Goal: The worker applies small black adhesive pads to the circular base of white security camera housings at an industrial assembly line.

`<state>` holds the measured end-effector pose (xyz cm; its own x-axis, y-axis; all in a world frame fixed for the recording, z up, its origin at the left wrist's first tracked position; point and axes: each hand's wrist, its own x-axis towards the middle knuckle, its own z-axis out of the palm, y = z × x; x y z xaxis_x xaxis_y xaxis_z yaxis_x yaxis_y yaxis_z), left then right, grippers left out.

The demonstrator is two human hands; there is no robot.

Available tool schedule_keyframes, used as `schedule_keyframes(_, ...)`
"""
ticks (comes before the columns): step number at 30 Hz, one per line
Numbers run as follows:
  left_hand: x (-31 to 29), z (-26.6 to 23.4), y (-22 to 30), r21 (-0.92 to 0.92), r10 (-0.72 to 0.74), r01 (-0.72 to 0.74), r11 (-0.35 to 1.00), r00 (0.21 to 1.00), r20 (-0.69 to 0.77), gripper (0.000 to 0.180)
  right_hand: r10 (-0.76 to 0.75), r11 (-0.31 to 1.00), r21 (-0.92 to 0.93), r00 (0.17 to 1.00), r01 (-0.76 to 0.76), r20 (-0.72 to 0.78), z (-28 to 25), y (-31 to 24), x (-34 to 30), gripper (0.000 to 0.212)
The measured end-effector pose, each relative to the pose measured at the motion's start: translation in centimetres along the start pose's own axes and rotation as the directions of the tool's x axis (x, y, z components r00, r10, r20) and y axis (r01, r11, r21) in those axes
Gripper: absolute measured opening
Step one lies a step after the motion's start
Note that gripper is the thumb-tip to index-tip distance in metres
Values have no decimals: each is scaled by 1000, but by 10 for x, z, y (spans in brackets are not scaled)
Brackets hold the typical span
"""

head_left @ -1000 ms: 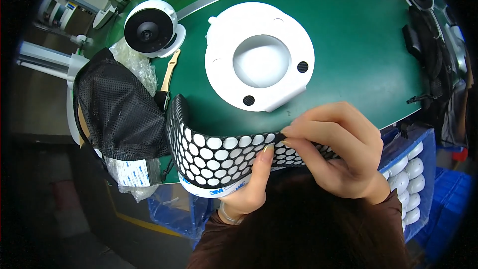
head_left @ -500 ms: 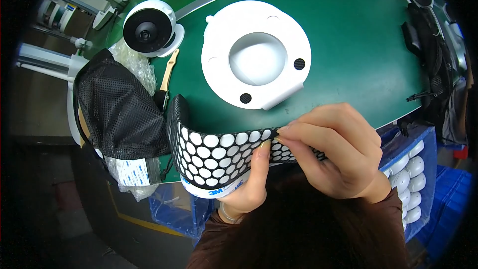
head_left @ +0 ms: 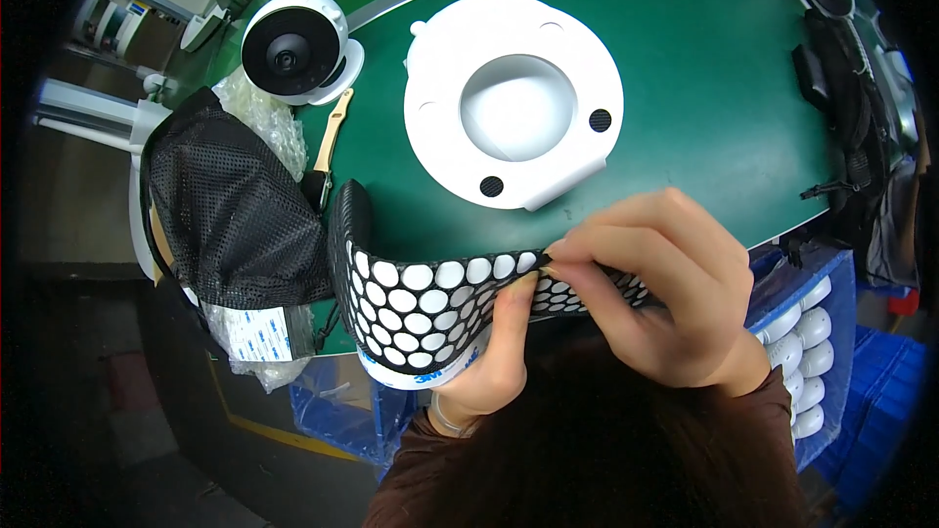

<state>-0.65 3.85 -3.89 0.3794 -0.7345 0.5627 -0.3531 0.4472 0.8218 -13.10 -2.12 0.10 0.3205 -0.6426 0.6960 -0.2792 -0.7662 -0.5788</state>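
Note:
A curved sheet of round adhesive pads (head_left: 416,299), black with rows of white round spots and a white backing, bends in front of me. My left hand (head_left: 489,372) grips its lower edge, with the thumb pressed on its face. The fingertips of my right hand (head_left: 665,293) are pinched at the sheet's upper edge, beside the left thumb, on a small black pad that they mostly hide. Beyond my hands, a white ring-shaped housing (head_left: 440,137) lies on the green table, with a round opening and two black round pads (head_left: 491,187) on its face.
On the left stand a white camera with a black face (head_left: 293,49), bubble wrap (head_left: 269,122), a wooden-handled brush (head_left: 335,127) and a black mesh pouch (head_left: 235,205). A blue-lined bin of white rounded parts (head_left: 810,362) is at lower right. Black straps (head_left: 846,117) lie along the right edge.
The ring-shaped housing appears slightly farther up and to the right. Both hands keep nearly the same hold on the sheet and pad.

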Motion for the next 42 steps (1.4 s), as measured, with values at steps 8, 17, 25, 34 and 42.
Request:
schedule_keyframes(8, 1, -3, 3, 40, -16, 14, 999, 999, 45, 62, -150, 963, -218, 988, 155, 41, -8, -12, 4, 17)
schedule_keyframes(17, 29, 1, -1, -71, -70, 67, 995, 996, -49, 40, 118, 983, -148, 992, -111, 38, -23, 17, 73, 12)
schedule_keyframes(25, 28, -3, -1, -38, -57, 55, 998, 998, -29, 41, 189, 956, -255, 968, -143, 164, -18, 17, 83, 11)
schedule_keyframes(34, 29, -3, -9, -37, 8, -7, 999, 1000, 11, 44, 179, 969, -209, 959, -132, 222, -20, -6, 90, 7)
schedule_keyframes(42, 17, -15, -7, -19, -32, 31, 999, 998, -53, 54, -286, 920, -311, 952, 240, -109, -15, 13, 70, 21)
